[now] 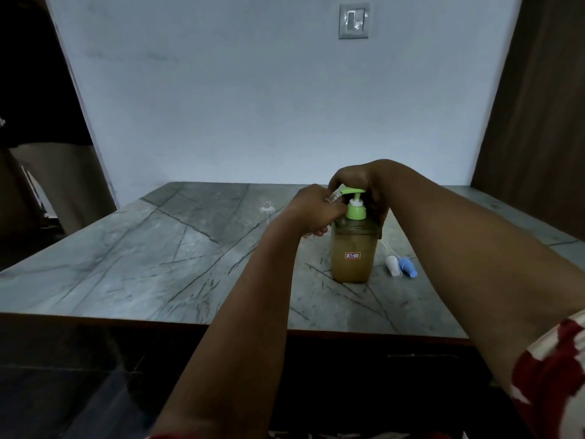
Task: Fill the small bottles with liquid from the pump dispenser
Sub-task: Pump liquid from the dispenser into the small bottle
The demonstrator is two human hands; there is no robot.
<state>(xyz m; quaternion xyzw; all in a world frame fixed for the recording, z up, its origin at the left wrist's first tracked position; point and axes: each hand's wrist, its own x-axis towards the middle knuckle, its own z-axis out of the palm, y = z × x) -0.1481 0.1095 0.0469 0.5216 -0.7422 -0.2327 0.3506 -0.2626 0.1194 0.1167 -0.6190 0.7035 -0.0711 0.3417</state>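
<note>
A: Why set up this way, biggest thing first?

B: Standing on the table, well in from the near edge, for a firm base under each push. Dispenser upright near the middle right, amber liquid filling most of it, green pump raised, spout turned left.

A: And the hands?

B: Right hand draped over the pump top from behind, fingers curled down around it, probably placed to press straight down without tipping the dispenser. Left hand closed round a small clear bottle, tilted so its mouth meets the spout tip; likely held tight there so nothing spills. Hard to tell any liquid level inside, too little showing.

A: Anything else about?

B: Second bottle, clear and uncapped by the look of it, standing apart to the left and farther back, seemingly waiting its turn. Two small caps, white cap and blue cap, lying side by side just right of the dispenser, a thin white tube trailing behind them.

A: Anything in the way?

B: Little. Caps near the right forearm's path, worth minding on withdrawal. Second bottle within the left arm's sweep, light and probably easy to topple.
</note>
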